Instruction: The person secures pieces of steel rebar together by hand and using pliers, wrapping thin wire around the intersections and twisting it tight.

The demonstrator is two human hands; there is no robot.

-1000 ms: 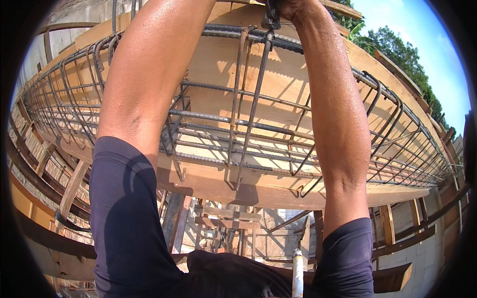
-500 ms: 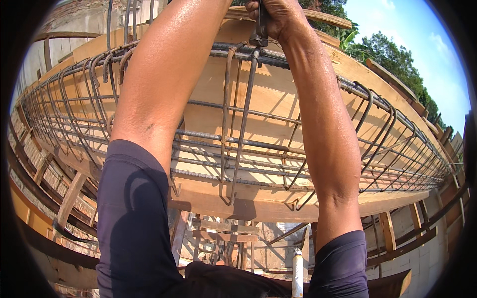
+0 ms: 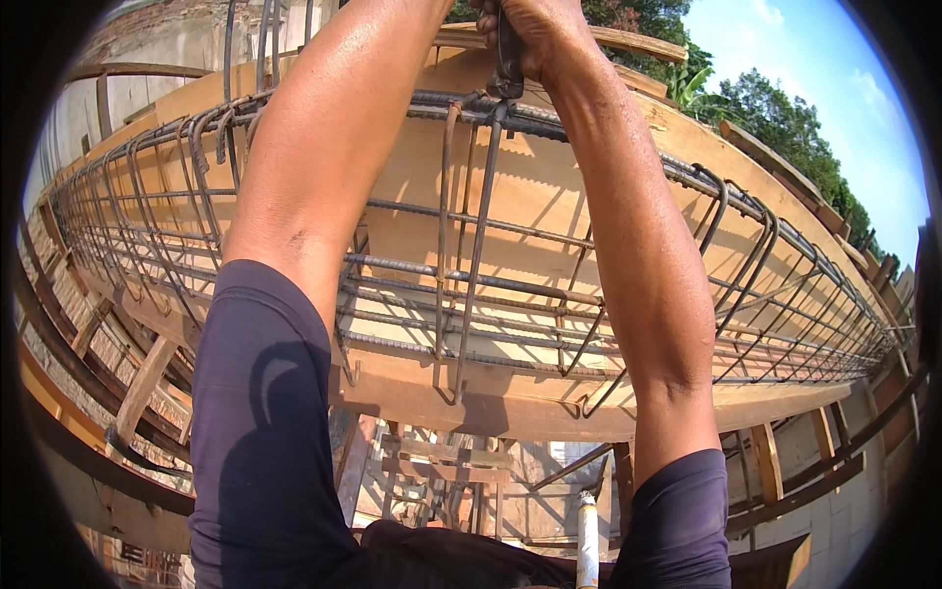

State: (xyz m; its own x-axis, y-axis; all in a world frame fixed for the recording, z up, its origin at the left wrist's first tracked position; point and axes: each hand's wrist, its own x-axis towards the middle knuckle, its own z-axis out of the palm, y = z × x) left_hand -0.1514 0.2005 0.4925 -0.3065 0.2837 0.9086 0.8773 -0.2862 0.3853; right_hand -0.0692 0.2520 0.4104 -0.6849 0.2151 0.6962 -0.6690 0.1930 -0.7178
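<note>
My right hand [image 3: 542,37] is at the top edge, its fingers closed round the handle of dark metal pincers [image 3: 507,61]. The head of the pincers points down at the top bars [image 3: 540,120] of a steel rebar cage, where a stirrup [image 3: 478,245] crosses them. Whether the jaws grip anything there is too small to tell. My left forearm [image 3: 343,128] reaches up across the cage, and the left hand lies beyond the top edge. Behind the cage stands a plywood form panel [image 3: 402,231].
A timber plank [image 3: 510,416] runs below the cage, with scaffold timbers [image 3: 446,471] and a drop beneath. Hooked stirrups [image 3: 196,162] stick out at left. A cigarette [image 3: 587,540] with an ash tip juts in at the lower edge. Trees [image 3: 785,128] stand beyond the formwork.
My right hand and the pincers have shifted slightly left and down in the picture, still at the same stirrup crossing. Both forearms stay raised.
</note>
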